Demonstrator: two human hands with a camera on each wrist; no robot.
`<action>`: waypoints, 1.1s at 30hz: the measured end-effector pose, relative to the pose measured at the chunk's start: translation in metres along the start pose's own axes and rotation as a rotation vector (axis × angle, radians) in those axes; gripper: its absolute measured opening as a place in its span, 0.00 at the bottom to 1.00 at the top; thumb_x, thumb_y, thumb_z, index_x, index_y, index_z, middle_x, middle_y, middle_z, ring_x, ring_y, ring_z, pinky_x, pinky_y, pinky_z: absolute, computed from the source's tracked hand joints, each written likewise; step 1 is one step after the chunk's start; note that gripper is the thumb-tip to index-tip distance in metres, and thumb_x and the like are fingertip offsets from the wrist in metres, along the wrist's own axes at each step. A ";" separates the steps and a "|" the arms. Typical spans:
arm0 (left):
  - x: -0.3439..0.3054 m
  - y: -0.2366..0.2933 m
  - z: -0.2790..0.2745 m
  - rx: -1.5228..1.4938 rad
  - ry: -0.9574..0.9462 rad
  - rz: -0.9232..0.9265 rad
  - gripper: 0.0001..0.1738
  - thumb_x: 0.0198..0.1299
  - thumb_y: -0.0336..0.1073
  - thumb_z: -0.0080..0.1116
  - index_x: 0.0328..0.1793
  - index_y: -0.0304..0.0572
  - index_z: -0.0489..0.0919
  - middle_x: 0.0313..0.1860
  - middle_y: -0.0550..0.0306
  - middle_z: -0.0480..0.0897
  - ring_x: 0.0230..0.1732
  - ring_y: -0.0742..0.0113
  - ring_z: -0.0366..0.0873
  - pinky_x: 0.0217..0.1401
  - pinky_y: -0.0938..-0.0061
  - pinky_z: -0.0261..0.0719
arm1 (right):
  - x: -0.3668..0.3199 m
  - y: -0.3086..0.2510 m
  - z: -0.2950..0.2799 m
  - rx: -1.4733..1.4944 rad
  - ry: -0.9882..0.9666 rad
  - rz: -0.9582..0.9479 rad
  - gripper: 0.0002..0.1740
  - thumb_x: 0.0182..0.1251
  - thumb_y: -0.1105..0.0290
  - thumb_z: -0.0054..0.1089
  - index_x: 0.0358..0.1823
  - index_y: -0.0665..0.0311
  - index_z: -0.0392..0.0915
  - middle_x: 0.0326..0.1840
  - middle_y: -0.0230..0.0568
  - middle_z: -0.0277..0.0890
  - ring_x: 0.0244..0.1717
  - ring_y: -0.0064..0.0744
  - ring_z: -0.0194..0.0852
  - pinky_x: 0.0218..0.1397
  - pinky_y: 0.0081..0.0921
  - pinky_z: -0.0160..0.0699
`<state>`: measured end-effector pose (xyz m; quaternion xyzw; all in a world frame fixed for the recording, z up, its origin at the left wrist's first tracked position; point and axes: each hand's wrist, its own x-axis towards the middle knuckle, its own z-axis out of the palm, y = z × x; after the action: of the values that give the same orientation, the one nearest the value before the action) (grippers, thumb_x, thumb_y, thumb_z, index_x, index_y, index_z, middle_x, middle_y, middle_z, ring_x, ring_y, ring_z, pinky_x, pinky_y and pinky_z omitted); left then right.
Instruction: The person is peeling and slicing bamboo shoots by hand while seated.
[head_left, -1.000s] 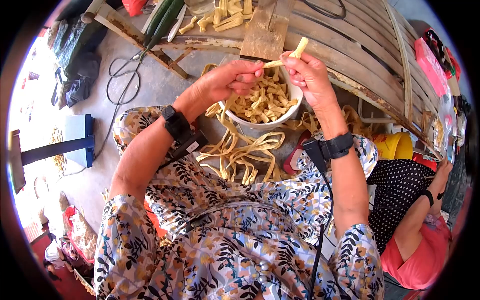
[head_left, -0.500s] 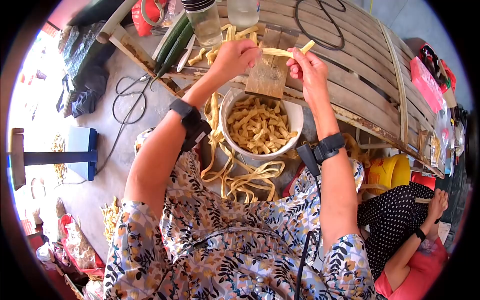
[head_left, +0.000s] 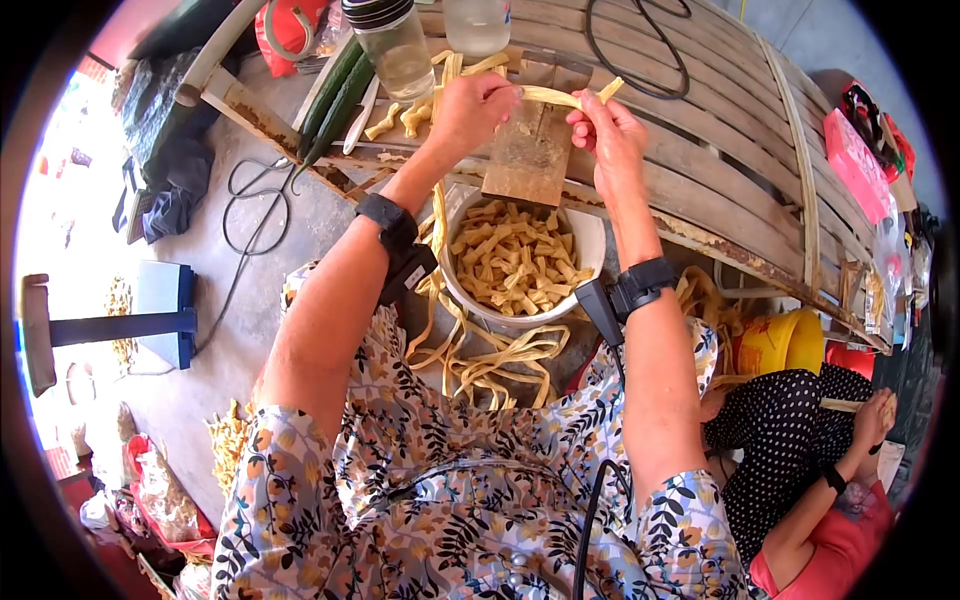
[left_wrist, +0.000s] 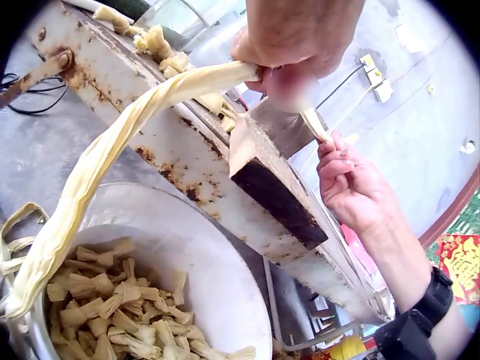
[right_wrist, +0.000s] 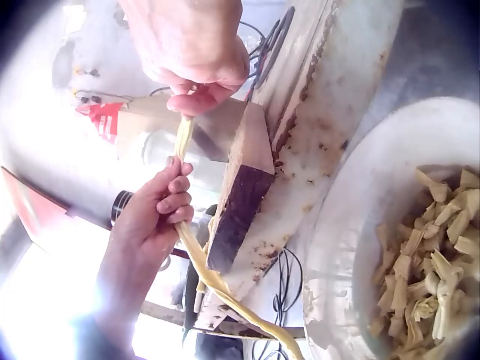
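A pale yellow strip that looks like tofu skin (head_left: 548,96) stretches between both hands. My left hand (head_left: 472,115) grips it, and a long twisted tail of the strip (left_wrist: 97,165) hangs from this hand in the left wrist view. With thumb and fingers, my right hand (head_left: 613,130) pinches it near its other end, where a short tip sticks out. Both hands are above the edge of a slatted bench, one on each side of a wooden board (head_left: 530,155). Below them stands a white tub (head_left: 592,245) with many short knotted pieces (head_left: 515,255).
More loose strips (head_left: 500,365) lie on the floor by the tub. On the bench are a lidded jar (head_left: 395,50), dark green cucumbers (head_left: 338,105), knotted pieces (head_left: 415,118) and a black cable (head_left: 640,60). Another person (head_left: 820,500) sits at the right near a yellow bucket (head_left: 785,342).
Both hands have gone from over the tub to over the bench, farther from the body. The length of strip between them has grown. The head view has shifted, showing the jar.
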<state>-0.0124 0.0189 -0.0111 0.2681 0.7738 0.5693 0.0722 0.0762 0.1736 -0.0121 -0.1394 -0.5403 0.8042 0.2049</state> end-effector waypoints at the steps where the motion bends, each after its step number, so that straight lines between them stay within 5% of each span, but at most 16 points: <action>1: 0.001 -0.003 0.000 -0.001 0.008 -0.001 0.12 0.55 0.38 0.54 0.27 0.36 0.79 0.14 0.63 0.73 0.17 0.77 0.67 0.20 0.79 0.65 | 0.000 0.001 0.001 -0.006 0.000 0.008 0.11 0.61 0.67 0.56 0.34 0.71 0.76 0.22 0.36 0.72 0.17 0.16 0.62 0.19 0.13 0.63; 8: -0.009 -0.018 -0.004 0.178 0.056 -0.063 0.10 0.58 0.36 0.53 0.29 0.38 0.79 0.15 0.69 0.70 0.16 0.82 0.62 0.18 0.86 0.60 | -0.008 0.011 -0.014 -0.310 0.157 0.043 0.10 0.60 0.68 0.57 0.29 0.70 0.76 0.20 0.34 0.72 0.15 0.14 0.60 0.16 0.12 0.61; 12: -0.033 0.015 -0.027 -0.257 -0.196 -0.175 0.14 0.62 0.40 0.48 0.39 0.37 0.77 0.23 0.65 0.73 0.22 0.79 0.64 0.26 0.85 0.63 | -0.043 -0.018 -0.004 -0.392 -0.128 0.162 0.13 0.59 0.65 0.57 0.30 0.71 0.76 0.20 0.36 0.75 0.14 0.15 0.64 0.15 0.12 0.61; 13: -0.044 0.024 -0.029 -0.310 -0.257 -0.208 0.15 0.63 0.40 0.45 0.44 0.34 0.75 0.28 0.62 0.74 0.27 0.78 0.66 0.29 0.83 0.65 | -0.052 -0.023 -0.004 -0.499 -0.248 0.252 0.14 0.59 0.64 0.58 0.35 0.70 0.77 0.24 0.36 0.77 0.19 0.19 0.70 0.21 0.13 0.67; 16: -0.059 0.024 -0.028 -0.450 -0.364 -0.157 0.13 0.63 0.37 0.45 0.44 0.34 0.75 0.29 0.60 0.75 0.29 0.78 0.66 0.31 0.81 0.65 | -0.079 -0.025 -0.012 -0.926 -0.530 -0.076 0.13 0.58 0.66 0.58 0.39 0.68 0.77 0.28 0.34 0.78 0.26 0.23 0.75 0.29 0.15 0.71; 21: -0.077 0.031 -0.010 -0.213 -0.384 -0.085 0.12 0.62 0.31 0.43 0.48 0.39 0.75 0.29 0.62 0.79 0.20 0.80 0.70 0.26 0.85 0.71 | -0.078 -0.032 -0.027 -0.735 -0.157 -0.358 0.12 0.59 0.65 0.57 0.38 0.66 0.78 0.28 0.41 0.78 0.27 0.22 0.71 0.32 0.17 0.69; 24: -0.097 0.040 0.013 0.220 -0.350 0.314 0.07 0.55 0.26 0.47 0.40 0.41 0.73 0.24 0.57 0.78 0.21 0.67 0.75 0.22 0.76 0.71 | -0.077 -0.035 -0.009 -0.720 -0.135 -0.459 0.12 0.61 0.64 0.54 0.37 0.67 0.77 0.26 0.43 0.77 0.26 0.23 0.72 0.31 0.17 0.69; 25: -0.100 0.038 0.023 0.509 -0.379 0.488 0.06 0.52 0.28 0.50 0.38 0.41 0.72 0.24 0.53 0.78 0.22 0.59 0.76 0.23 0.71 0.72 | -0.074 -0.029 -0.012 -0.871 -0.163 -0.442 0.13 0.62 0.64 0.51 0.33 0.68 0.77 0.21 0.44 0.75 0.21 0.27 0.72 0.27 0.19 0.70; 26: -0.103 0.037 0.031 0.560 -0.477 0.366 0.06 0.53 0.32 0.50 0.37 0.39 0.71 0.24 0.50 0.77 0.24 0.55 0.76 0.24 0.69 0.72 | -0.077 -0.024 -0.015 -0.938 -0.211 -0.288 0.13 0.62 0.64 0.50 0.31 0.68 0.77 0.19 0.44 0.74 0.19 0.29 0.72 0.26 0.20 0.70; 28: -0.114 0.037 0.037 0.373 -0.400 0.458 0.09 0.54 0.34 0.50 0.39 0.39 0.71 0.24 0.48 0.77 0.24 0.52 0.75 0.24 0.68 0.71 | -0.084 -0.014 -0.019 -1.055 -0.310 0.024 0.14 0.62 0.64 0.49 0.28 0.68 0.77 0.15 0.44 0.72 0.15 0.32 0.71 0.22 0.23 0.70; 31: -0.120 0.037 0.025 0.320 -0.464 0.441 0.07 0.55 0.33 0.52 0.38 0.41 0.72 0.22 0.49 0.76 0.24 0.56 0.76 0.26 0.65 0.71 | -0.090 -0.010 -0.028 -0.945 -0.317 0.090 0.12 0.58 0.68 0.55 0.23 0.68 0.77 0.13 0.39 0.71 0.11 0.25 0.68 0.17 0.21 0.67; 33: -0.114 0.030 0.007 0.243 -0.569 0.213 0.08 0.55 0.34 0.54 0.39 0.40 0.75 0.23 0.53 0.78 0.25 0.67 0.75 0.30 0.73 0.72 | -0.086 -0.014 -0.039 -0.946 -0.291 0.165 0.06 0.55 0.71 0.58 0.24 0.67 0.79 0.13 0.33 0.72 0.12 0.18 0.66 0.15 0.17 0.64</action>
<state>0.0967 -0.0262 -0.0083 0.5027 0.7525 0.3792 0.1931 0.1716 0.1682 -0.0136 -0.1455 -0.8560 0.4956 -0.0225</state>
